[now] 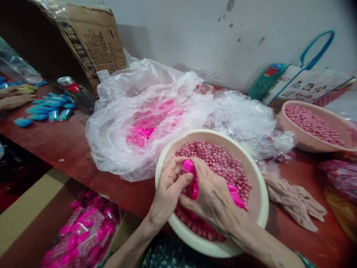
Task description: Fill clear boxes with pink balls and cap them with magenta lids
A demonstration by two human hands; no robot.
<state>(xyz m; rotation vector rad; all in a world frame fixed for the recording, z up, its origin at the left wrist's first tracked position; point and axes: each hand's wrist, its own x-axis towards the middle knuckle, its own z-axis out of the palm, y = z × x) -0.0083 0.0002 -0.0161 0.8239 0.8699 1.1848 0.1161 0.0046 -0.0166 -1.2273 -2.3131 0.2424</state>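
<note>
Both hands work over a cream basin point(263, 201) filled with small round pink beads point(220, 160). My left hand point(169, 190) is closed, thumb and fingers gripping a glossy bright pink plastic piece point(188, 166) with a rounded end. Against the same piece, from the right, press the curled fingers of my right hand point(210, 191); they partly hide it. More pink pieces point(235, 195) lie on the beads beside and under my right hand. Behind the basin, an open clear plastic bag point(111, 123) contains further bright pink pieces point(142, 134).
Clear plastic packaging point(240, 115) is heaped behind the basin. To the right are a pink bowl of beads point(312, 123) and a crumpled cloth point(292, 197). A carton point(28, 208) below holds packed pink pieces. Blue pieces point(51, 106) and another person's hand point(16, 97) are at left.
</note>
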